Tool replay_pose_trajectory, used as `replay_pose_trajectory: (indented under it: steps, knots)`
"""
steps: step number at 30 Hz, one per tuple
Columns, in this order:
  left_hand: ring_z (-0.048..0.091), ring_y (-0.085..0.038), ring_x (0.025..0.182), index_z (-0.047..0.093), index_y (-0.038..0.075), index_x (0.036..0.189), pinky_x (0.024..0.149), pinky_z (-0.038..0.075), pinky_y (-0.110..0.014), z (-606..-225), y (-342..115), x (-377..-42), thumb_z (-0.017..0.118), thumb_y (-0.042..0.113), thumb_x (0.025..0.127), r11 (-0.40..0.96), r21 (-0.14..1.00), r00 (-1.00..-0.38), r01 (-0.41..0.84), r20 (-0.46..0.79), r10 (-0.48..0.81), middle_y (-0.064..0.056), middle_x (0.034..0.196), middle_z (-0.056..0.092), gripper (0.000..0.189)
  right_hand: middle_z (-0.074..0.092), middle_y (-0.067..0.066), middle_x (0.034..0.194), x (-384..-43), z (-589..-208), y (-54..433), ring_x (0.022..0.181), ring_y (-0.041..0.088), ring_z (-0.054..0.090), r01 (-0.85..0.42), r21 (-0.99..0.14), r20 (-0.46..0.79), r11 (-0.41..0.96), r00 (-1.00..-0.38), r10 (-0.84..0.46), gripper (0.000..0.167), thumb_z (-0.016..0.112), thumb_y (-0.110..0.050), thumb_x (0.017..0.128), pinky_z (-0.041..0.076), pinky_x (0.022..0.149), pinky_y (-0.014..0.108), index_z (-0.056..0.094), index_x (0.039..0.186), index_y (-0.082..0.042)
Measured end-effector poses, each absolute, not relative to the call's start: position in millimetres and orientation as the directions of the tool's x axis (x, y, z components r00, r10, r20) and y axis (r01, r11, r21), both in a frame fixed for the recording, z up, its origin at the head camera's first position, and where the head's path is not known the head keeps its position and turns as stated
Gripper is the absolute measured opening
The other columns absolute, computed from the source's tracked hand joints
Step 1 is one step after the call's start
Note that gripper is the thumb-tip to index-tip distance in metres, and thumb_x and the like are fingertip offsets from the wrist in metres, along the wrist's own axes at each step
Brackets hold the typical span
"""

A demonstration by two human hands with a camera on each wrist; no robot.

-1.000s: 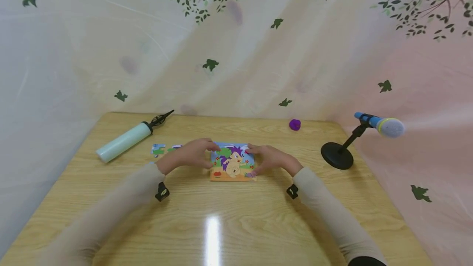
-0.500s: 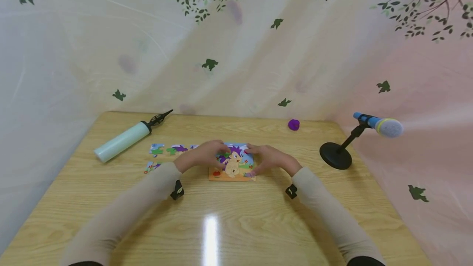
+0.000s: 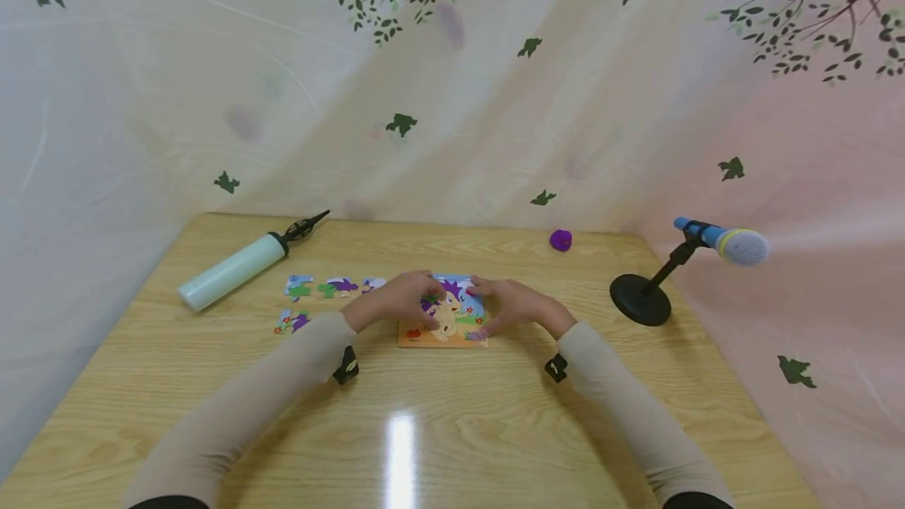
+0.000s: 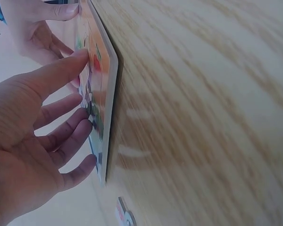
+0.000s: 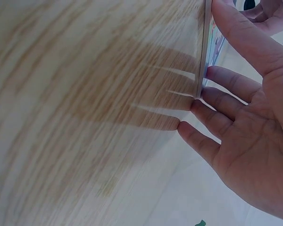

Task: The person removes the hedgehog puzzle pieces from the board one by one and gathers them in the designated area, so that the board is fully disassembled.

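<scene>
A picture puzzle board (image 3: 459, 320) with a purple-haired cartoon animal lies flat at the middle of the wooden table (image 3: 452, 415). My left hand (image 3: 423, 294) rests on its left half. In the left wrist view my left hand (image 4: 85, 101) lies over the board (image 4: 109, 80), with its straight fingers (image 4: 68, 129) pressing on the picture. Whether a piece lies under them is hidden. My right hand (image 3: 482, 309) is at the board's right side. In the right wrist view my right hand (image 5: 212, 66) has its thumb along the board (image 5: 206, 42) and its straight fingers (image 5: 228, 84) against the edge.
Several loose puzzle pieces (image 3: 328, 287) lie left of the board, with two more (image 3: 291, 321) nearer me. A pale green pump (image 3: 233, 267) lies at the far left. A purple lump (image 3: 561, 239) sits at the back. A microphone (image 3: 738, 245) on a black stand (image 3: 639, 301) is at the right.
My left hand has slid right, from beside the board onto its picture, uncovering the loose pieces to the left. The right hand has stayed at the board's right edge.
</scene>
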State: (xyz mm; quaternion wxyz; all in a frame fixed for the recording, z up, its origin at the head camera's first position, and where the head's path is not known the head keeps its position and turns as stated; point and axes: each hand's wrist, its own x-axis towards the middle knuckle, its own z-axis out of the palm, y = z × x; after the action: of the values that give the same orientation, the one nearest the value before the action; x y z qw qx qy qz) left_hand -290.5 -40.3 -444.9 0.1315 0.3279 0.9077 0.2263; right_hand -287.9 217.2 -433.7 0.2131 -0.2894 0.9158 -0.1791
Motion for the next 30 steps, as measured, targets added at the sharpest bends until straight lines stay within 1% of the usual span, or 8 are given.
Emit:
replay_pose_trajectory:
  steps: [8,19,27,30]
  knots:
    - [0.06,-0.023,0.107,0.07,0.008,0.125,0.099,0.052,-0.041,-444.5,-37.7,-289.7,0.086,0.027,0.083,0.678,0.518,-0.753,0.521,-0.095,0.651,-0.01,0.113,0.063,0.049,0.023,0.014,0.168,-285.8,-430.1,216.6,0.154,0.039,0.025,-0.451,-0.448,-0.294,0.772,-0.741,-0.603,0.089,0.084,-0.038,0.084,0.025,0.124,0.052,0.04,0.155,-0.007]
    - [0.055,-0.019,0.1,0.07,0.008,0.128,0.093,0.051,-0.038,-445.1,-36.4,-293.3,0.086,0.026,0.083,0.664,0.529,-0.734,0.529,-0.106,0.67,-0.01,0.111,0.062,0.051,0.023,0.016,0.168,-286.4,-429.8,217.3,0.154,0.041,0.025,-0.459,-0.448,-0.292,0.767,-0.736,-0.611,0.088,0.083,-0.036,0.085,0.025,0.124,0.053,0.04,0.155,-0.005]
    - [0.05,-0.019,0.096,0.069,0.008,0.128,0.086,0.047,-0.034,-444.6,-36.4,-294.0,0.087,0.024,0.082,0.653,0.534,-0.726,0.537,-0.102,0.68,-0.01,0.109,0.06,0.051,0.023,0.016,0.168,-286.8,-430.3,217.6,0.154,0.04,0.025,-0.456,-0.454,-0.295,0.765,-0.734,-0.612,0.088,0.083,-0.037,0.085,0.025,0.124,0.053,0.04,0.155,-0.005]
    - [0.048,-0.019,0.098,0.069,0.01,0.128,0.087,0.047,-0.035,-443.9,-36.2,-293.6,0.086,0.024,0.082,0.651,0.538,-0.726,0.534,-0.103,0.68,-0.01,0.11,0.059,0.051,0.023,0.016,0.168,-287.1,-431.1,218.0,0.154,0.041,0.024,-0.455,-0.454,-0.296,0.766,-0.734,-0.611,0.088,0.083,-0.037,0.085,0.025,0.124,0.054,0.04,0.155,-0.006]
